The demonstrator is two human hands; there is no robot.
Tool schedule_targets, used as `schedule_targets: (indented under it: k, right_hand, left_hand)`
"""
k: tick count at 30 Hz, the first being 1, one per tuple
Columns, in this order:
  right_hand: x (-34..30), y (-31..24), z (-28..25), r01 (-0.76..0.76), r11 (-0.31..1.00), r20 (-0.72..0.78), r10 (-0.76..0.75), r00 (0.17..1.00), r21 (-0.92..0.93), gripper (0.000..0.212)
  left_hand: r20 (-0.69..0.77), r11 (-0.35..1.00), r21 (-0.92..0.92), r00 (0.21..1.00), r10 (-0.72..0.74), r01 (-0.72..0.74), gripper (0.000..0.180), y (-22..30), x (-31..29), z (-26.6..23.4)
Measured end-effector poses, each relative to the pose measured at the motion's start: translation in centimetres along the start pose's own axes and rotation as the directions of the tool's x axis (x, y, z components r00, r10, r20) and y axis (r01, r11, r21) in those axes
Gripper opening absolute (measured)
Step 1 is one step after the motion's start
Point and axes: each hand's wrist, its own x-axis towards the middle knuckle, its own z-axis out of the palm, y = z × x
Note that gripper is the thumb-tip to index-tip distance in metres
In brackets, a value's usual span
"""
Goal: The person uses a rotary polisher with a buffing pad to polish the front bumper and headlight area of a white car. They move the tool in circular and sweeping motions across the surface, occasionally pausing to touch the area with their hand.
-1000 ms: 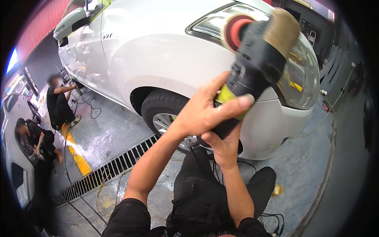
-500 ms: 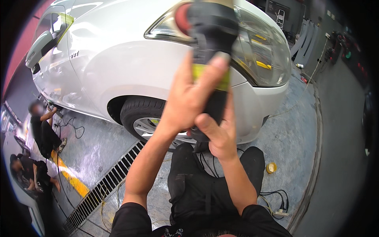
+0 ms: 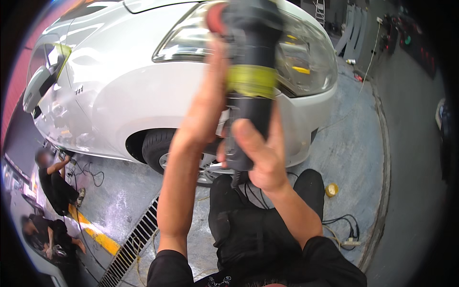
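Both my hands are on a black power polisher (image 3: 256, 79) with a yellow-green band round its body and a red round piece (image 3: 216, 18) at its head. It stands lengthwise before a white car's headlight (image 3: 308, 52), blurred by motion. My right hand (image 3: 265, 158) is wrapped round the rear of the body, thumb on top, near the cord. My left hand (image 3: 203, 103) lies along the tool's left side, its fingers reaching toward the head, smeared and partly hidden. Whether the polisher touches the car cannot be seen.
Below the white fender (image 3: 143, 103) is the front wheel (image 3: 158, 148). A floor drain grate (image 3: 136, 239) runs at left, with two people (image 3: 55, 186) crouching beyond. To my right lie a small yellow tub (image 3: 331, 190) and cables with a power strip (image 3: 351, 242).
My left hand has shifted to the tool's left side, its thumb leaving the yellow-green band. The view has turned slightly, moving the car left in the picture. My right hand keeps its hold.
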Motion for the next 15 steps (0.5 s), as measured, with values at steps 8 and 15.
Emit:
schedule_targets:
  k: [8,15]
  right_hand:
    - [-2.4,3.8,-1.3,0.074,0.977,0.330,-0.005,0.944,-0.198,0.116]
    - [-9.5,4.0,-0.8,0.032,0.980,0.465,0.064,0.883,-0.197,0.125]
  left_hand:
    - [0.036,0.855,-0.464,0.959,0.281,-0.233,0.081,-4.0,-7.5,-4.1]
    - [-0.105,0.903,-0.405,0.988,0.113,-0.146,0.083,-9.2,-18.2,-7.1]
